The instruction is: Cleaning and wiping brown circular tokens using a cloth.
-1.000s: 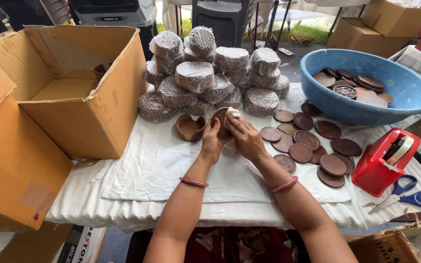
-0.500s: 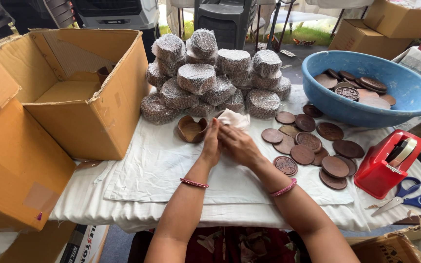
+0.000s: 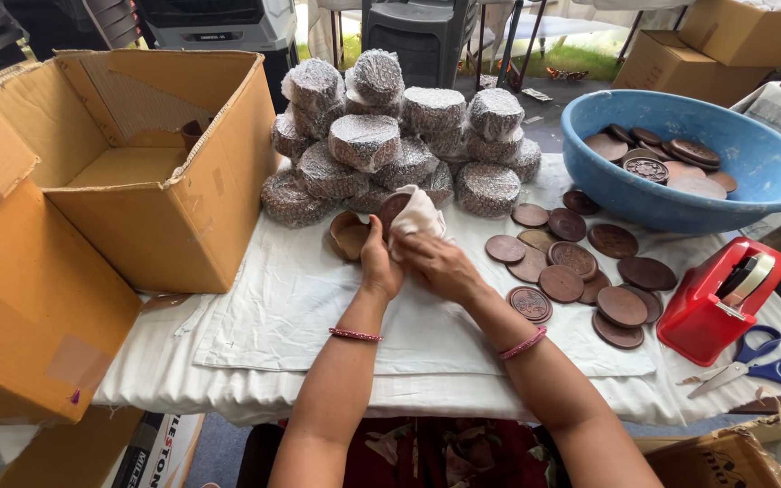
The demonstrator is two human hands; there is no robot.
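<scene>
Two containers flank you at the cloth-covered worktop point(image 3: 318, 307): a blue bowl point(image 3: 752, 163) to your right holds a handful of flat brown discs, some plain and some carved, while an open cardboard box point(image 3: 155, 172) to your left lies on its side, its inside nearly bare except for a small brown object at the back that is too dim to make out. Your left hand point(image 3: 380, 264) is closed around the lower edge of a round brown disc point(image 3: 394, 206), held upright just above the worktop in front of a pile of wrapped bundles point(image 3: 390, 145). Your right hand point(image 3: 440, 264) grips a white cloth point(image 3: 418, 217) and presses it against the face of that disc, hiding most of it; only a dark, curved rim shows at the upper left. Just beside your left hand, a short stack of brown discs point(image 3: 347, 235) rests on the cloth. More loose discs point(image 3: 580, 271) lie spread to your right, near a red tape dispenser point(image 3: 716, 294) and blue-handled scissors point(image 3: 761, 366).
</scene>
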